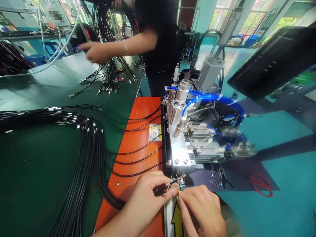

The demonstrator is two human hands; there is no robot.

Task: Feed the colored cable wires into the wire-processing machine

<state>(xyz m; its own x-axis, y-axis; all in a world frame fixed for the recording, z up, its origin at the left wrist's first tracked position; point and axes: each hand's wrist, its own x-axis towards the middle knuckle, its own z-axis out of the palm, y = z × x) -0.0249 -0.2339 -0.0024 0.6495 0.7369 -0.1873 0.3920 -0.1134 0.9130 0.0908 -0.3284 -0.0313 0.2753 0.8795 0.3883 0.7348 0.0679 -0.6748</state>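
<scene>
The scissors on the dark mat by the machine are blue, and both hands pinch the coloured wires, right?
No: the head view shows red scissors, not blue. They do lie on the dark mat by the machine, and the left hand and right hand pinch the coloured wires.

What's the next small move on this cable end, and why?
Probably comb the coloured wires straight and parallel with the right hand while the left hand pinches the black cable. The strands splay in different directions, just short of the metal fixture.
</scene>
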